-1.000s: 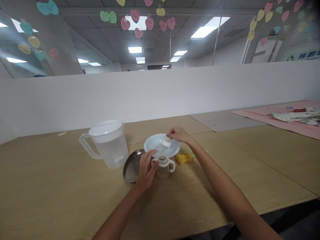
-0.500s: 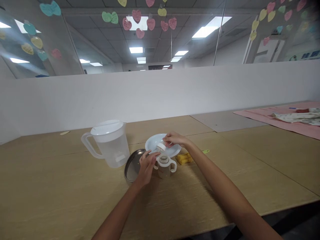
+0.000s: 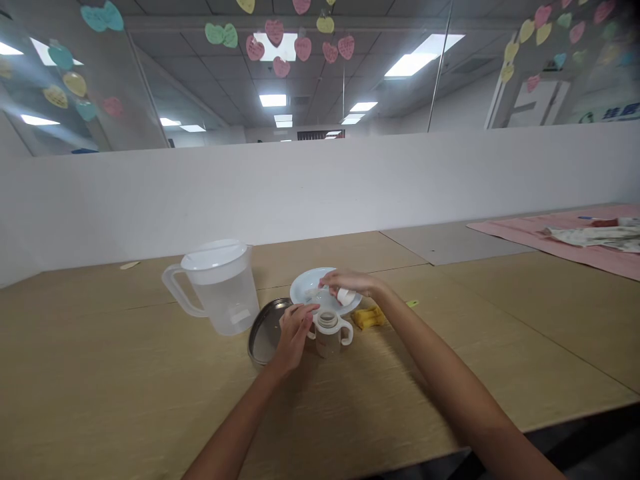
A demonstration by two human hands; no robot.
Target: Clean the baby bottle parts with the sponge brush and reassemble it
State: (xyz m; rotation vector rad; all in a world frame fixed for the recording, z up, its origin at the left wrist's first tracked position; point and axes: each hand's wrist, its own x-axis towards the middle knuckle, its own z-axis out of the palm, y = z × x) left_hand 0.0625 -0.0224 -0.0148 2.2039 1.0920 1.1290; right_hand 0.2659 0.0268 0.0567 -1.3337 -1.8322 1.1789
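Near the middle of the table stands a small two-handled bottle with its threaded mouth uncovered. My left hand is at its left side, fingers stretched out near the rim. Over the pale blue plate is my right hand, palm down, with a white cap-like piece under its fingers. Something clear, too small to make out, lies on the plate by the right fingertips. Right of the bottle is a yellow object. A round metal pan sits left of the bottle, partly behind my left hand.
A clear plastic pitcher with a white lid stands at the left. Pink cloth with items on it covers the far right. A white wall rises behind the table.
The white piece has moved right, away from above the bottle's mouth, and has tipped under my right hand. My left hand has stayed by the bottle, its fingers closer to the rim.
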